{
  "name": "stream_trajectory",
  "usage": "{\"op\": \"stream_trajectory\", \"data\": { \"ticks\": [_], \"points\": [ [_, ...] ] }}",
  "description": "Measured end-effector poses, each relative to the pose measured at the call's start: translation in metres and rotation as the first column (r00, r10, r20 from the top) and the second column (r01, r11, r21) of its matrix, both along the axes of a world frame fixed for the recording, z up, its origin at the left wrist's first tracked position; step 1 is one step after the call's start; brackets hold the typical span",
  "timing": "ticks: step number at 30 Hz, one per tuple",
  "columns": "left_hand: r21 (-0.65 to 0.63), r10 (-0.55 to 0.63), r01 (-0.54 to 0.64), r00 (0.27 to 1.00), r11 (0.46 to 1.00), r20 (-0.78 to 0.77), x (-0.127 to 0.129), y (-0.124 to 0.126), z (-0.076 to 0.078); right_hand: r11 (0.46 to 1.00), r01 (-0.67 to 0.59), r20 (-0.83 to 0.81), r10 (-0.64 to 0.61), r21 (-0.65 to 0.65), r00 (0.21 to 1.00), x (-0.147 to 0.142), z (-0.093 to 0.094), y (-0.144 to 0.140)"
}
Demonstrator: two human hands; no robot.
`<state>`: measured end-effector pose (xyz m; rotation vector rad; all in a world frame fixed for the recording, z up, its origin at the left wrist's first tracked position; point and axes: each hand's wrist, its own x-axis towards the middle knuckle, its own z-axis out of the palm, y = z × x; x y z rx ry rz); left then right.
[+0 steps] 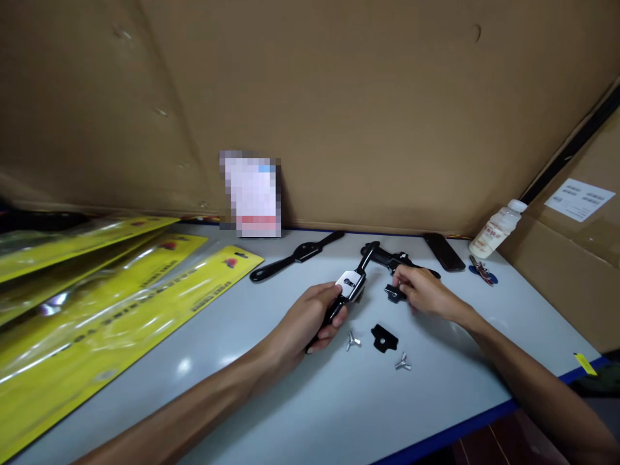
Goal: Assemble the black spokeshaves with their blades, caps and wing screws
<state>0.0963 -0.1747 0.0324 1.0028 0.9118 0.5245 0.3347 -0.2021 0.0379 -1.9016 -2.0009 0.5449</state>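
My left hand (317,316) grips a black two-handled tool with a shiny metal plate (352,281) by its near handle, just above the white table (271,387). To its right, my right hand (420,290) pinches a small black plate (393,294) with its fingertips. Behind my right hand lies another black tool (387,257). A second small black plate (384,338) and two silver wing nuts (353,340) (403,363) lie loose on the table in front of my hands.
A third black two-handled tool (296,256) lies further back on the left. Yellow packaging cards in clear plastic (97,310) cover the table's left side. A white bottle (496,229), a dark flat object (444,252) and a set of keys (483,270) sit at the back right. Cardboard walls (339,97) stand behind.
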Motion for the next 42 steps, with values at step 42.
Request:
{"op": "stream_trajectory", "data": {
  "ticks": [42],
  "points": [
    [0.211,-0.258,0.291,0.951,0.933,-0.170,0.005,-0.005,-0.011,0.951,-0.046,-0.248,0.126,0.305,0.961,-0.051,0.005,-0.021]
  ]
}}
